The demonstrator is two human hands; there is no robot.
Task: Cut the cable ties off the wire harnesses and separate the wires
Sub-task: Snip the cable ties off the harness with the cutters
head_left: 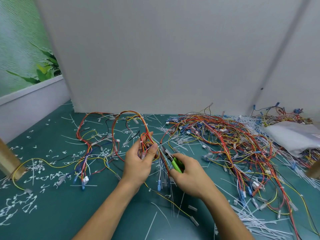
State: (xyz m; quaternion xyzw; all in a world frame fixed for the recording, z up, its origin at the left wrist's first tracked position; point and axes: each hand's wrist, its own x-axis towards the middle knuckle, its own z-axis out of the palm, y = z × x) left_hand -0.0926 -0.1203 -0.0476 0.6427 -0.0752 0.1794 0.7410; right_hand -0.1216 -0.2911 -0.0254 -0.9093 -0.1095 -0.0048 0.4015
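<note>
Trailing onto the desk [52, 215], a wire harness [146, 130] is pinched by the left hand [138, 163]; green cutters [175, 164] are gripped by the right hand [190, 175].

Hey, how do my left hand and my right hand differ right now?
The left hand grips a wire bundle, while the right hand grips green-handled cutters. The left hand's fingers point up toward the wall. The right hand's fingers curl round the handles, and the cutter tip is aimed at the bundle. The left hand sits slightly farther forward than the right hand. Both are closed on something, close together above the green mat.
</note>
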